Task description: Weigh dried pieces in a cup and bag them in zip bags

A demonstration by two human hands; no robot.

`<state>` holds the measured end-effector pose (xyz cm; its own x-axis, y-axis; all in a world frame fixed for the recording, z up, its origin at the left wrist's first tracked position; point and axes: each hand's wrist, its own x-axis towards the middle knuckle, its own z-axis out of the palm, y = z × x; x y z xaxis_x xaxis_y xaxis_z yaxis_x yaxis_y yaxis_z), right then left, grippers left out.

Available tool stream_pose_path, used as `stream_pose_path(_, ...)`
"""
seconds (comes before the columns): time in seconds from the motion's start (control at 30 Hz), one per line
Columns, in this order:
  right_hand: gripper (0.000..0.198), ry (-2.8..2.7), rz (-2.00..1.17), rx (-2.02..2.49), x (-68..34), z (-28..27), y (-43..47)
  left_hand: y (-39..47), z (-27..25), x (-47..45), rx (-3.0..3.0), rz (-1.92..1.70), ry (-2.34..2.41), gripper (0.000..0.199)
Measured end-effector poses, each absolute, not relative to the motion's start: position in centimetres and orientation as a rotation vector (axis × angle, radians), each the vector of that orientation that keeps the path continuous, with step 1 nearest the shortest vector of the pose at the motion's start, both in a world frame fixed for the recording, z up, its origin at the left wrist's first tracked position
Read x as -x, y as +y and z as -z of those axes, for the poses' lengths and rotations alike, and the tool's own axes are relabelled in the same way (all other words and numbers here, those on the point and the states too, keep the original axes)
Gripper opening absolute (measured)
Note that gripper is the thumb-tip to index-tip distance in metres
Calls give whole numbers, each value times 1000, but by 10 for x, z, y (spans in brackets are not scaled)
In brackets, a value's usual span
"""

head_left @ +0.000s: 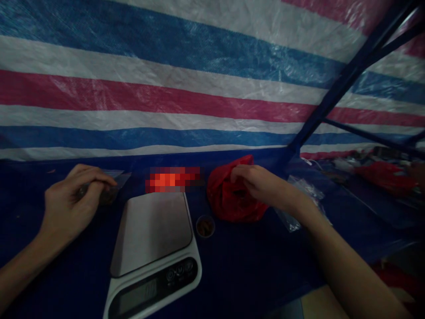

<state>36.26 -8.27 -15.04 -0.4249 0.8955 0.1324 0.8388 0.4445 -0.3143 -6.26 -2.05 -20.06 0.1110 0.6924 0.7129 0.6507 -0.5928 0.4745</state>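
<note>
On the left, my left hand is closed in a pinch on a small clear plastic bag with something dark inside. My right hand is at the mouth of a red plastic bag, its fingers curled down into the opening. What those fingertips hold is hidden. Between the hands sits a white kitchen scale with a bare metal plate and a dim display. Just right of the scale is a small round cup with brownish pieces in it.
A blurred-out red item lies behind the scale. Clear plastic bags lie under and beside my right forearm. Further right are another red bag and clutter. A striped tarp and a dark metal frame rise behind the blue-covered table.
</note>
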Motion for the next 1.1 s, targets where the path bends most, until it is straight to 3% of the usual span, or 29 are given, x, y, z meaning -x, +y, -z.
stream_pose_path(0.13,31,-2339,-442,1418,-362,144,-83,-23,199,62,-2268,-1493,1422,23)
stream_pose_path(0.4,28,-2330,-886,1405,-394,136,-79,-17,204,60,-2233,-1509,1378,22)
stream_pose_path(0.5,26,-2384,-695,1558,-397,134,-87,-17,212,61,-2214,-1567,1372,21)
stream_pose_path(0.67,51,-2471,-413,1684,-384,147,-98,-19,218,62,-2233,-1572,1464,18)
stream_pose_path(0.93,20,-2556,-274,1484,-371,167,-84,-18,215,64,-2048,-1535,1563,13)
stream_pose_path(1.1,24,-2557,-260,1327,-371,166,-77,-29,209,58,-2004,-1527,1551,12)
